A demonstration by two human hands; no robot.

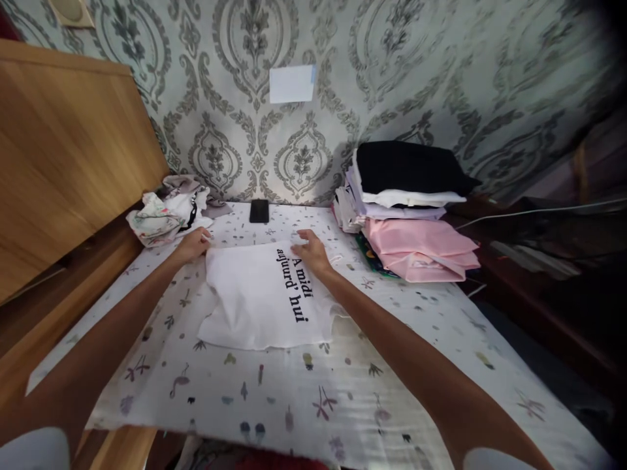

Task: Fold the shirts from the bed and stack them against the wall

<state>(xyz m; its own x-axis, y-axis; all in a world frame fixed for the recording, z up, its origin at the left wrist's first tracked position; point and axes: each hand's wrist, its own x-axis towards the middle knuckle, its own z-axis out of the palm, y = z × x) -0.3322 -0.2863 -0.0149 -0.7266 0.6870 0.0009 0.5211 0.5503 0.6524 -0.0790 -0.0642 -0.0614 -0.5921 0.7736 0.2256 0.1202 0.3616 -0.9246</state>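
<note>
A white shirt [245,297] with black lettering lies partly folded on the patterned sheet, its lower left part wrinkled. At its upper left corner, my left hand [194,245] is closed, pinching the cloth's edge. My right hand [313,252] rests at the upper right edge of the shirt, beside the lettering. Its thumb and fingers are apart, touching the cloth. Part of the shirt's right side is hidden behind my right forearm.
A black phone [259,211] lies near the wall. Crumpled clothes [166,212] are heaped at the left, beside a wooden cabinet [73,150]. A tall stack of folded clothes [416,241] stands at the right. The patterned sheet [274,405] covers the surface.
</note>
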